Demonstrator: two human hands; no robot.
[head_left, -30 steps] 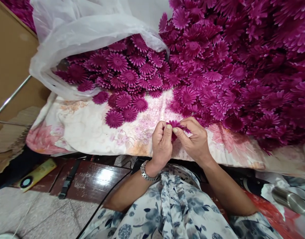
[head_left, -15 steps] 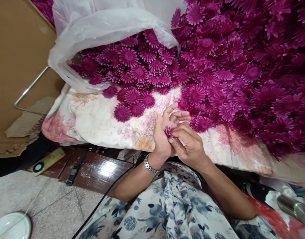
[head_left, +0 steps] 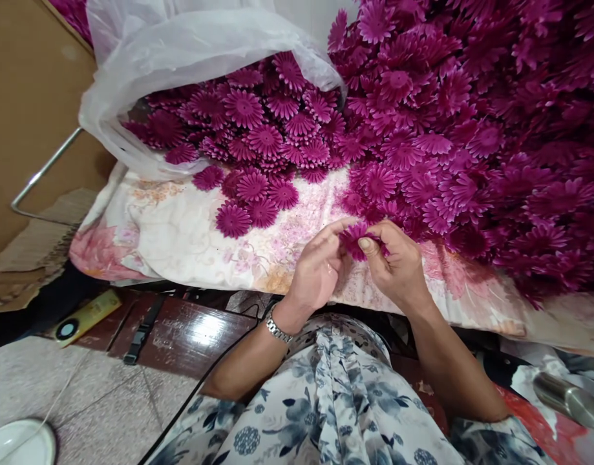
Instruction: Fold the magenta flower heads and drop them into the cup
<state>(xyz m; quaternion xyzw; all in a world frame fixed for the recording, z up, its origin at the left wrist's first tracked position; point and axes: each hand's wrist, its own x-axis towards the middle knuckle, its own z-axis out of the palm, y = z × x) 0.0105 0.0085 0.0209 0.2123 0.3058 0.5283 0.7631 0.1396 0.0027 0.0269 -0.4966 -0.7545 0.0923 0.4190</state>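
Just over the cloth's front edge, my right hand (head_left: 396, 261) pinches a magenta artificial flower head (head_left: 355, 240) between thumb and fingers. My left hand (head_left: 318, 268), with a metal watch on its wrist, is closed with its fingertips at the flower's left edge. Part of the flower is hidden behind the fingers. Ahead of my hands, several loose magenta flower heads (head_left: 233, 219) lie on the floral cloth (head_left: 180, 239). To the right rises a big heap of similar flowers (head_left: 452, 148), close to my right hand.
A translucent plastic bag (head_left: 127, 71) lies open at the back left, flowers spilling from its mouth. Left of it stands brown cardboard (head_left: 30, 97) near a bent metal rod (head_left: 47, 171). Below are a dark wooden bench (head_left: 190, 329) and a white round object (head_left: 22, 442).
Both hands have drawn apart a little, the right one moving right. The small bunched petals at my left palm are gone from there; a wider-spread flower now shows between my fingers.
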